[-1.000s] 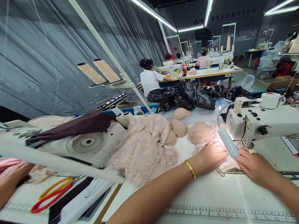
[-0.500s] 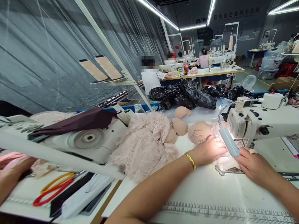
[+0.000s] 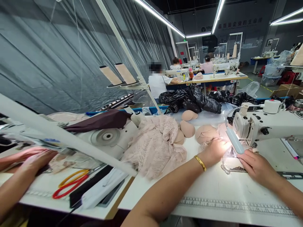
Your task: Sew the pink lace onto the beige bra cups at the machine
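2 open palms, left hand (image 3: 214, 151) and right hand (image 3: 254, 165), are kept pressed flat, as before, on sheer pale lace-edged fabric (image 3: 229, 164) beneath the glossy white sewing machine (image 3: 265, 124).

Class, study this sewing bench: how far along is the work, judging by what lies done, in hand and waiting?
Done, seemingly: a heap of pale lace lies left of the hands. In hand: the left hand and right hand press a lace piece flat under the lit sewing machine. Left: loose foam cups behind them, probably unsewn.
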`<state>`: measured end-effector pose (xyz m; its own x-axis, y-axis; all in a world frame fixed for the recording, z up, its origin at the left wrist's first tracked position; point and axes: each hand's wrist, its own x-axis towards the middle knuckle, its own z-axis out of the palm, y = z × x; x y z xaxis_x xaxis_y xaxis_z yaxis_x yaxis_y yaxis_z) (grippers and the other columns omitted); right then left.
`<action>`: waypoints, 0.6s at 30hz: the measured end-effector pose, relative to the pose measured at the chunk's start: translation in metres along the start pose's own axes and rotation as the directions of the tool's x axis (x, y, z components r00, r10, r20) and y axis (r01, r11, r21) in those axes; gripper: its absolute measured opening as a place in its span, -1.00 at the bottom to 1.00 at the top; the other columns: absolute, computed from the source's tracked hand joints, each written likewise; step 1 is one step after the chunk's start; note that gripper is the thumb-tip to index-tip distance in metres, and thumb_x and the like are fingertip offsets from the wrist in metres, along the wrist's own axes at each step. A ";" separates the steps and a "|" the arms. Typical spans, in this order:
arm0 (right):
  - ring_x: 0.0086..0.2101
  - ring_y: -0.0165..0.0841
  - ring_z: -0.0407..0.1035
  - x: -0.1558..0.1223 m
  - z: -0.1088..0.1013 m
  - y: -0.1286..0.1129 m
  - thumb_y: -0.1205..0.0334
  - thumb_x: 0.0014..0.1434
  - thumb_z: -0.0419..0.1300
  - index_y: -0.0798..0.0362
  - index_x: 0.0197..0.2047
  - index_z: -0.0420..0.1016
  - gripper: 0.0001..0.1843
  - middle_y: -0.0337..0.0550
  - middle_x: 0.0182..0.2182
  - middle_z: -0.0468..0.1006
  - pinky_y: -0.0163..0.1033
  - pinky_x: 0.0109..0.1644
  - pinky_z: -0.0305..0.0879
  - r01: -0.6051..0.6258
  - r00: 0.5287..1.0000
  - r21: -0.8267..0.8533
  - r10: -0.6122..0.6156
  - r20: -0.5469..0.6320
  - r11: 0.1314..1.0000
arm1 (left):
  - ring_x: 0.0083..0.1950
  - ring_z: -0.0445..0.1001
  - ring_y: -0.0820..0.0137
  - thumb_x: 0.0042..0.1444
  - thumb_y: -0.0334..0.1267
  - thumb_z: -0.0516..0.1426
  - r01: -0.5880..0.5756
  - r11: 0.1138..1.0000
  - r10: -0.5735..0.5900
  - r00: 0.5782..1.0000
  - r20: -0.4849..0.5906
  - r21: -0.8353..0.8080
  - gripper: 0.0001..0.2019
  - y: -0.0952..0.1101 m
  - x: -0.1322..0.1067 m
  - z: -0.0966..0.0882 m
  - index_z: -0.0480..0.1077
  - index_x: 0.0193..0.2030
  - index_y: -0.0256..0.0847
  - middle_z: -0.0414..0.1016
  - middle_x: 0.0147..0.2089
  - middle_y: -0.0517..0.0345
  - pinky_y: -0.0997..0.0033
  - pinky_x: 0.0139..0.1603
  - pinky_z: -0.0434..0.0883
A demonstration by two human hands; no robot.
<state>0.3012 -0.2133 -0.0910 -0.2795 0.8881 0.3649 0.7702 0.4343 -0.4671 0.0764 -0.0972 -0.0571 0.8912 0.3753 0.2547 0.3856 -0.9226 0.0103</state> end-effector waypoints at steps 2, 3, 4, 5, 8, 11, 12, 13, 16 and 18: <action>-0.22 -0.18 0.45 0.000 0.004 -0.016 0.04 0.49 0.02 -0.10 0.03 0.45 -0.76 -0.12 -0.21 0.58 -0.07 -0.16 0.35 -0.187 0.982 0.235 0.184 0.035 0.954 | 0.03 0.53 0.22 0.27 -0.52 0.08 -0.016 0.994 0.012 0.999 -0.039 -0.108 -0.75 0.015 -0.020 -0.010 0.46 0.00 -0.26 0.61 -0.02 -0.02 0.23 0.09 0.39; -0.25 -0.19 0.46 0.000 0.007 -0.025 -0.02 0.47 0.06 -0.11 0.08 0.41 -0.74 -0.16 -0.24 0.58 -0.09 -0.18 0.36 -0.279 0.960 0.376 0.269 0.080 0.884 | 0.10 0.52 0.21 0.27 -0.51 0.08 -0.017 0.976 -0.001 0.997 -0.083 -0.217 -0.73 0.027 -0.033 -0.015 0.45 0.06 -0.25 0.60 0.06 -0.04 0.21 0.16 0.38; -0.29 -0.21 0.45 0.001 0.010 -0.035 -0.06 0.44 0.11 -0.11 0.12 0.37 -0.70 -0.20 -0.29 0.57 -0.12 -0.21 0.37 -0.350 0.935 0.510 0.331 0.130 0.786 | 0.18 0.50 0.20 0.29 -0.47 0.09 -0.007 0.929 -0.046 0.990 -0.134 -0.370 -0.72 0.042 -0.048 -0.019 0.45 0.10 -0.23 0.58 0.14 -0.06 0.17 0.25 0.36; -0.32 -0.24 0.44 0.002 0.013 -0.046 -0.08 0.42 0.15 -0.11 0.16 0.33 -0.64 -0.25 -0.34 0.54 -0.14 -0.22 0.37 -0.389 0.914 0.620 0.368 0.169 0.682 | 0.26 0.45 0.15 0.30 -0.41 0.14 0.019 0.845 -0.126 0.978 -0.164 -0.534 -0.73 0.060 -0.063 -0.023 0.46 0.11 -0.20 0.54 0.22 -0.09 0.11 0.31 0.32; -0.32 -0.29 0.41 0.000 0.023 -0.073 -0.08 0.34 0.25 -0.11 0.18 0.37 -0.57 -0.35 -0.42 0.44 -0.21 -0.18 0.38 -0.368 0.886 0.787 0.443 0.136 0.495 | 0.07 0.58 0.15 0.12 -0.08 0.40 0.261 0.182 -0.261 0.943 0.209 -0.948 -0.58 0.113 -0.097 -0.026 0.51 0.05 -0.20 0.61 0.07 -0.10 0.15 0.16 0.45; -0.35 -0.34 0.38 -0.016 0.035 -0.095 -0.07 0.28 0.31 -0.14 0.12 0.51 -0.61 -0.34 -0.40 0.37 -0.26 -0.19 0.40 -0.317 0.855 0.805 0.519 0.013 0.501 | -0.06 0.62 0.25 0.09 0.09 0.42 0.218 -0.600 -0.361 0.785 0.504 -0.770 -0.46 0.140 -0.102 -0.023 0.51 0.03 -0.27 0.63 -0.04 -0.10 0.21 0.10 0.48; -0.37 -0.35 0.38 -0.026 0.039 -0.100 -0.07 0.28 0.32 -0.15 0.10 0.54 -0.63 -0.33 -0.40 0.37 -0.28 -0.21 0.41 -0.306 0.856 0.794 0.518 -0.012 0.525 | -0.05 0.62 0.26 0.08 0.09 0.43 0.073 -0.700 -0.446 0.733 0.514 -0.711 -0.47 0.141 -0.098 -0.022 0.52 -0.01 -0.29 0.63 -0.04 -0.10 0.23 0.12 0.47; -0.38 -0.35 0.39 -0.037 0.042 -0.105 -0.07 0.29 0.31 -0.15 0.09 0.57 -0.65 -0.32 -0.40 0.38 -0.29 -0.23 0.42 -0.299 0.865 0.775 0.500 -0.025 0.557 | -0.05 0.61 0.26 0.07 0.08 0.44 -0.076 -0.726 -0.540 0.679 0.498 -0.683 -0.49 0.139 -0.093 -0.021 0.53 -0.05 -0.30 0.63 -0.05 -0.10 0.26 0.13 0.47; -0.35 -0.32 0.48 -0.072 0.050 -0.113 -0.02 0.34 0.26 -0.16 0.08 0.62 -0.70 -0.24 -0.37 0.51 -0.30 -0.21 0.48 -0.295 0.923 0.682 0.383 0.023 0.670 | -0.08 0.61 0.25 -0.07 -0.07 0.53 -0.314 -0.672 -0.705 0.548 0.449 -0.671 -0.53 0.127 -0.079 -0.020 0.57 -0.12 -0.29 0.65 -0.09 -0.04 0.30 0.08 0.49; -0.22 -0.25 0.56 -0.087 0.050 -0.114 -0.01 0.36 0.25 -0.18 0.15 0.61 -0.66 -0.14 -0.19 0.64 -0.28 -0.10 0.53 -0.294 0.946 0.624 0.314 0.081 0.724 | -0.09 0.61 0.24 -0.16 -0.16 0.56 -0.319 -0.660 -0.718 0.532 0.449 -0.680 -0.50 0.124 -0.077 -0.020 0.58 -0.10 -0.28 0.66 -0.11 -0.01 0.30 0.08 0.49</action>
<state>0.2095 -0.3329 -0.1098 -0.0688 0.9887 0.1330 0.2824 0.1472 -0.9479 0.0512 -0.2420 -0.0563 0.3039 0.9023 -0.3057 -0.7012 0.4290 0.5694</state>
